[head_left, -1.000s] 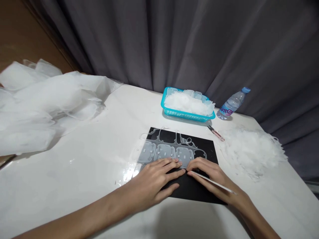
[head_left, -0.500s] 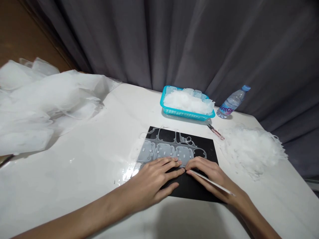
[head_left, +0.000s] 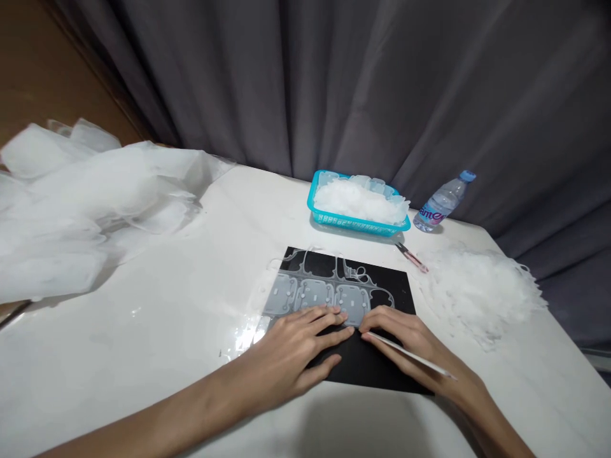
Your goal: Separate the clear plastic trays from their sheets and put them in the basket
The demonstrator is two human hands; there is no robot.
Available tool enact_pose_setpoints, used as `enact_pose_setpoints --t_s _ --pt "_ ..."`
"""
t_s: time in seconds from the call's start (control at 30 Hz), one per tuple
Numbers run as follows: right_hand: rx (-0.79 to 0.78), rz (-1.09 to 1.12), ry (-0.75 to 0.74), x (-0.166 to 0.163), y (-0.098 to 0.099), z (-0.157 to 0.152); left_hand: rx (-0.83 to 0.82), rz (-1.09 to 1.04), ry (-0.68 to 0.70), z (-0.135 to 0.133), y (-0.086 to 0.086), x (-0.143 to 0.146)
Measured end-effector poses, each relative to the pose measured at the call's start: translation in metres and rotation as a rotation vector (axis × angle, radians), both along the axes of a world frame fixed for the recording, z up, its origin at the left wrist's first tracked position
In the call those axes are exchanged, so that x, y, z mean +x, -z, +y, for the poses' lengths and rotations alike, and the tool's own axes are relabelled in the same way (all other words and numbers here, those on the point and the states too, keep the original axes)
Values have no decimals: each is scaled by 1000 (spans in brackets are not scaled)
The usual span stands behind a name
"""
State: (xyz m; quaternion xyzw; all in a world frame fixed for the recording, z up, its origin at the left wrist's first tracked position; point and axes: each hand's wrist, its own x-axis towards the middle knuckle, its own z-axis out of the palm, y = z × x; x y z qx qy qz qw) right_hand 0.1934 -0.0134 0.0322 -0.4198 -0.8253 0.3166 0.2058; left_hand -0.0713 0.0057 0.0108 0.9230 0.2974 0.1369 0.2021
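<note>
A translucent moulded sheet [head_left: 315, 294] with rounded pad shapes lies on a black mat [head_left: 377, 366] on the white table. My left hand [head_left: 296, 346] lies flat on the sheet's near edge, fingers stretched out. My right hand [head_left: 405, 340] is closed in a pinch on a thin white stick-like tool [head_left: 410, 356], whose tip sits at the sheet's near edge beside my left fingertips.
A turquoise basket [head_left: 358, 222] full of clear pieces stands behind the mat. A water bottle [head_left: 442, 203] lies at the back right. A small pink cutter [head_left: 411, 257] and a heap of white trimmings [head_left: 482, 289] lie right. Crumpled white plastic [head_left: 86, 203] covers the left.
The hands have hardly moved on the sheet. The view has shifted slightly down.
</note>
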Motion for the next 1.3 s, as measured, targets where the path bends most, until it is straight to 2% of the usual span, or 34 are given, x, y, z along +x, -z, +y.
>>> enact_pose_setpoints --t_s 0.27,0.53,0.77,0.97,1.17,1.3 --pt "39 -10 -46 -1 6 1 14 -12 -2 0 4 0" --pt "113 -62 -85 -1 2 3 16 -12 -34 -2 8 -1" --pt "378 -130 -129 -3 27 5 -65 -7 -89 -7 6 -1" --pt "625 -257 -82 -3 45 5 -19 55 -88 -4 3 2" --pt "643 -392 -60 4 58 -3 -53 98 -74 -1 -2 2" --pt "611 -263 51 -4 52 6 -102 100 -92 2 -4 2"
